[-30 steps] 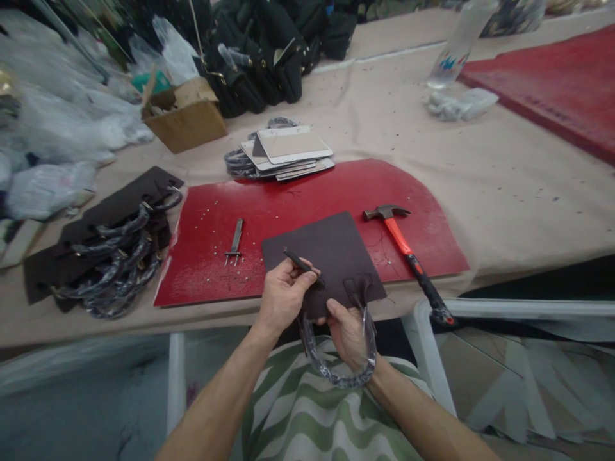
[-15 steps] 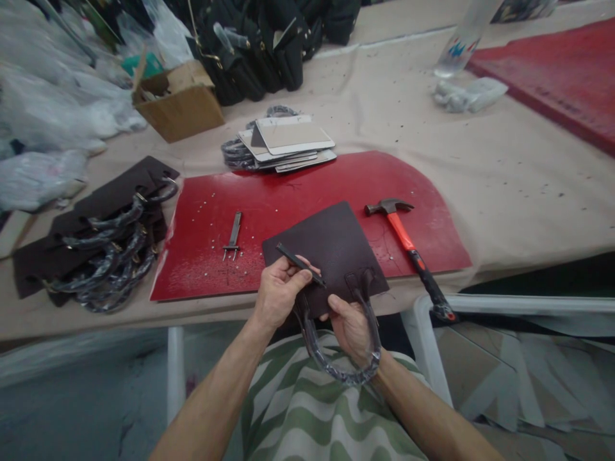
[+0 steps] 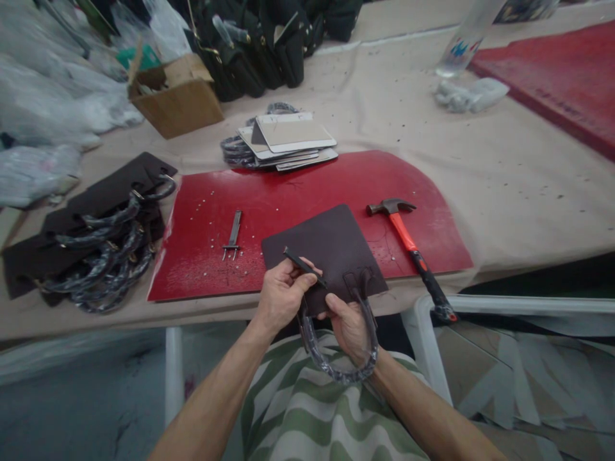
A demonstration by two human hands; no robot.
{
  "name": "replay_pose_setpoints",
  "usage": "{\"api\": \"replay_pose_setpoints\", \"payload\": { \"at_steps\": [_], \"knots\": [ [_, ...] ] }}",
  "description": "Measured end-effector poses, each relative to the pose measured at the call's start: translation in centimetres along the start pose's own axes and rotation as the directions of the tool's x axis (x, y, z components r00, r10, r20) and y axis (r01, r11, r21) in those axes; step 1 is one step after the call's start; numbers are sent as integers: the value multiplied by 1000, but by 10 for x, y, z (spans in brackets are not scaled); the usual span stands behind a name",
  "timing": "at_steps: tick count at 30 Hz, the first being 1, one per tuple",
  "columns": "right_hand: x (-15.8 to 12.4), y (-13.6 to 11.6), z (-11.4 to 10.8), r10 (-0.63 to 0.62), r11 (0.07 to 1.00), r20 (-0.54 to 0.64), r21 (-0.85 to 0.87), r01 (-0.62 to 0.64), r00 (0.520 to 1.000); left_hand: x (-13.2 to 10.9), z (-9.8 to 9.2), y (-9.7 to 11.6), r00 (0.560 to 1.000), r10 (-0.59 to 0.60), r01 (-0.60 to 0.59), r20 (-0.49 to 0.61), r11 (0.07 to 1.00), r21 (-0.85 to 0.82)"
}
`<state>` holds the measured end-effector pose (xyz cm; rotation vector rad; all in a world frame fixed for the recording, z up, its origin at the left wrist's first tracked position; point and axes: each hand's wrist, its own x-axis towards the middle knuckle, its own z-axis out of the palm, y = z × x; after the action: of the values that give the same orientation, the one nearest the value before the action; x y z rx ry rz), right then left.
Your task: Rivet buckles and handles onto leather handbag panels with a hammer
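Note:
My left hand [image 3: 283, 294] pinches a slim dark rod-shaped tool [image 3: 302, 264] between thumb and fingers. The tool slants over the lower part of a dark brown leather bag panel [image 3: 324, 234]. At the panel's lower edge, my right hand [image 3: 350, 325] grips it, thumb on top and the other fingers hidden beneath. A plastic-wrapped looped handle [image 3: 343, 374] hangs from the panel towards me, around my right wrist. The panel rests partly on a red board [image 3: 307, 186]. On that board, left of the panel, lies a two-pronged metal punch [image 3: 233, 235].
A claw hammer [image 3: 406, 240] lies right of the panel, its grip overhanging the table edge. Handled panels [image 3: 110, 237] are piled at left. Behind the board are stacked pale-backed panels [image 3: 293, 137], a cardboard box [image 3: 177, 99] and black bags [image 3: 259, 51]. A bottle [image 3: 459, 51] stands far right.
The slim tool has shifted slightly to the right and tilted a little steeper in my left hand. My right hand keeps its grip on the panel.

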<state>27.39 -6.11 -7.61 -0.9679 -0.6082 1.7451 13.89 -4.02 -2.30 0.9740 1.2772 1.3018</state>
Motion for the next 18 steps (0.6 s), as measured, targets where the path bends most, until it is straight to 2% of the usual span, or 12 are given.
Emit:
{"api": "replay_pose_setpoints", "payload": {
  "at_steps": [11,18],
  "knots": [
    [2,3,-2,12,1000,-5,-2,-12,1000,-3,-1,-7,998,68,-69,15,991,117],
    [2,-1,-1,22,1000,-5,3,-22,1000,0,0,-11,998,61,-61,-4,998,18]
  ]
}}
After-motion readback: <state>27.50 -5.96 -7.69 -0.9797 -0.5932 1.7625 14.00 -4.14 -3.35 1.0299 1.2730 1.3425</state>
